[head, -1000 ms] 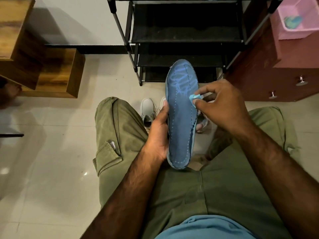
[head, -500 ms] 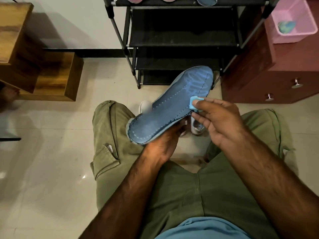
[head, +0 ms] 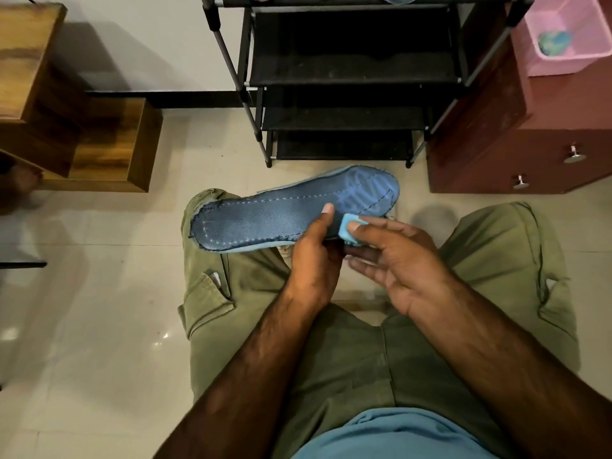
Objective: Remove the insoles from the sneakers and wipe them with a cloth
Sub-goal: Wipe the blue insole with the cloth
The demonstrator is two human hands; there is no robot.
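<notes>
A blue insole (head: 284,212) with stitched edges lies almost sideways above my knees, heel end to the left, toe end to the right. My left hand (head: 316,256) grips its near edge, thumb on top. My right hand (head: 394,260) pinches a small light-blue cloth (head: 349,226) against the insole's near edge, just right of my left thumb. The sneakers on the floor are almost fully hidden behind the insole and hands; only a sliver (head: 284,250) shows.
A black shoe rack (head: 351,77) stands straight ahead. A dark red cabinet (head: 516,144) with a pink basket (head: 569,34) on top is at the right. Wooden furniture (head: 99,144) sits at the left. Pale tiled floor (head: 82,326) surrounds my legs.
The insole has turned from upright to nearly sideways, its heel swinging left. My left hand shifted to its near edge, and my right hand with the cloth followed down to that edge.
</notes>
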